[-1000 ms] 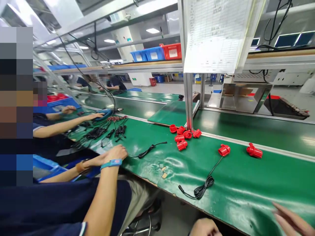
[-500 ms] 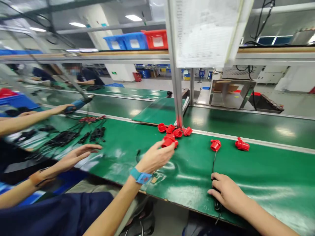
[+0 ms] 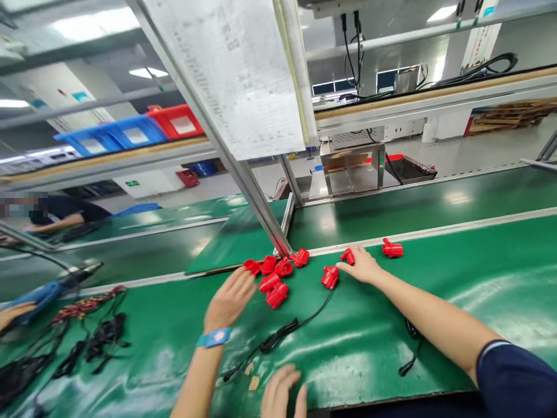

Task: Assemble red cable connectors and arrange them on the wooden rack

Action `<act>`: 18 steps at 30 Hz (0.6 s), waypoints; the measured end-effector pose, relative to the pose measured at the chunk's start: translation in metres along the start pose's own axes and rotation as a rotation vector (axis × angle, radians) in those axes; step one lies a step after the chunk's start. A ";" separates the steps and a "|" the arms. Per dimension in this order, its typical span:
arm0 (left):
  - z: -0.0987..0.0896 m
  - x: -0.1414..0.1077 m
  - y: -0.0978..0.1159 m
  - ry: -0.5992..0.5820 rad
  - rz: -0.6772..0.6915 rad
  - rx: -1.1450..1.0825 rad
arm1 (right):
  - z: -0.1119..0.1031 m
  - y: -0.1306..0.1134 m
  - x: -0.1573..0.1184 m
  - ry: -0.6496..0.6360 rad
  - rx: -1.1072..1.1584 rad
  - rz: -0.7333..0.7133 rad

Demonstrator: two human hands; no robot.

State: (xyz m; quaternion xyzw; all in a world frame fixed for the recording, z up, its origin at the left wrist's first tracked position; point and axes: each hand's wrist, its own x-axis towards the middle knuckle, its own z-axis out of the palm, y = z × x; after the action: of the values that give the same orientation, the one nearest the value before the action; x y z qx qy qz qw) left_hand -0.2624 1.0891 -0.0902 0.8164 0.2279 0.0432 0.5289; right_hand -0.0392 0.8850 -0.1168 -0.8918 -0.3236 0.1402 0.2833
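My right hand (image 3: pixel 363 264) reaches in from the right, thumb and fingers closed round a small red plastic fitting (image 3: pixel 348 256). Just left of it lies another red plastic fitting (image 3: pixel 329 277), its black cable (image 3: pixel 278 337) running toward the near edge in a tied bundle. At the bottom of the view is my left hand (image 3: pixel 282 395), blurred, fingers apart, holding nothing I can see. Beneath my right forearm, a second black cable (image 3: pixel 409 354) with a plug end lies partly hidden. One more red fitting (image 3: pixel 393 248) sits to the right.
A co-worker's hand (image 3: pixel 230 299) with a teal wristband is at a group of red fittings (image 3: pixel 277 290) by the metal post (image 3: pixel 256 203). Black cables (image 3: pixel 104 337) lie at left on the green bench, near a blue power tool (image 3: pixel 35 299). Papers (image 3: pixel 243 81) hang in front.
The view has swung right and tilted. My right hand has left the cable and moved forward to a red fitting. My left hand has come into view. A cabled red fitting now lies left of it.
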 end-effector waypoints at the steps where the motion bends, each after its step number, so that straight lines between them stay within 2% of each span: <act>1: -0.001 -0.008 -0.002 0.050 0.009 0.064 | 0.013 -0.017 0.005 -0.010 0.016 0.029; 5: 0.015 -0.044 -0.019 0.295 0.048 0.311 | 0.059 -0.065 -0.002 -0.038 -0.030 0.005; 8: 0.044 -0.082 -0.040 0.422 0.039 0.406 | 0.077 -0.080 -0.020 -0.040 -0.107 -0.108; 10: 0.068 -0.107 -0.057 0.575 0.055 0.571 | 0.080 -0.080 -0.031 -0.024 -0.146 -0.200; 12: 0.087 -0.124 -0.070 0.677 0.065 0.731 | 0.074 -0.072 -0.041 -0.026 -0.177 -0.268; 14: 0.097 -0.131 -0.079 0.696 0.081 0.809 | 0.063 -0.053 -0.052 -0.048 -0.200 -0.310; 16: 0.098 -0.128 -0.084 0.640 0.142 0.808 | 0.046 -0.024 -0.068 -0.079 -0.216 -0.338; 18: 0.102 -0.118 -0.086 0.499 0.255 0.748 | 0.027 0.010 -0.088 -0.102 -0.229 -0.345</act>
State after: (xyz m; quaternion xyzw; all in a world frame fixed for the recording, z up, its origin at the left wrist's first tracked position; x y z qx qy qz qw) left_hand -0.3642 0.9831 -0.1904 0.9371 0.2458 0.2180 0.1176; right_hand -0.1125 0.8320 -0.1382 -0.8413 -0.4991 0.0973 0.1833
